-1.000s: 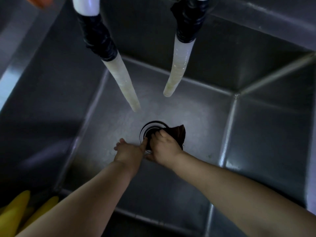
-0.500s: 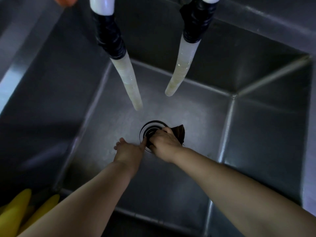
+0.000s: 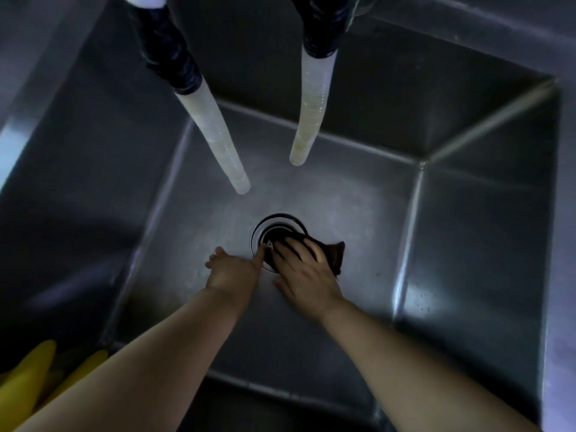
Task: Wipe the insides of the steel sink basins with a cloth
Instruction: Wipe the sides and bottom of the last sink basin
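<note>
Bracing my left hand flat on the steel sink basin floor, fingers apart and forefinger touching the drain rim, I press the dark cloth over the drain's right side with my right hand, fingers spread on it. I judge the wiping only at the drain; walls, corners and any other basin remain.

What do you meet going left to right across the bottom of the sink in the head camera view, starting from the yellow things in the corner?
yellow objects → left hand → right hand pressing the dark cloth at the drain → right basin wall
</note>
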